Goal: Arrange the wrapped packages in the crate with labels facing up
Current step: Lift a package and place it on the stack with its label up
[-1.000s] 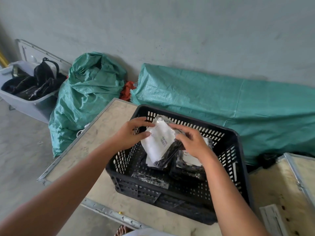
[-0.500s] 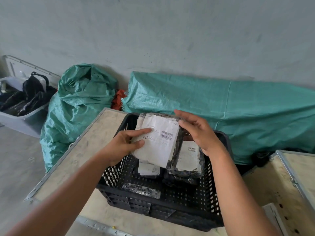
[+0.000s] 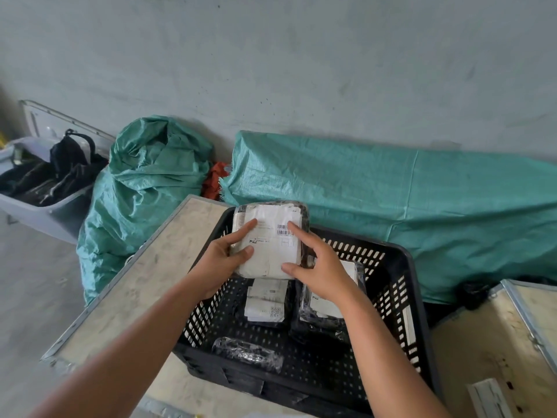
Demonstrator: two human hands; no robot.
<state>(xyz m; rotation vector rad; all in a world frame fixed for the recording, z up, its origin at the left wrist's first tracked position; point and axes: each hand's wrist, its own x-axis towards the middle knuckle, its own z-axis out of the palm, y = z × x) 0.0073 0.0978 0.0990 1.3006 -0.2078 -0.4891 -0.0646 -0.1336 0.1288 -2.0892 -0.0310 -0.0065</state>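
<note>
Over the black crate (image 3: 401, 259), we have levelled the white package (image 3: 271, 245) since a moment ago, so its label now faces up above the far left corner. Our left hand (image 3: 223, 262) grips its left edge. Our right hand (image 3: 321, 268) rests spread fingers on the label. We judge it ready to lower beside the labelled packet (image 3: 265, 300) below.

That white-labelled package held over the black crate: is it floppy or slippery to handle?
Probably fairly stiff: the package looks flat though the left hand grips only one side. The shiny plastic wrap may be slippery; the right hand rests fingers on top.
</note>
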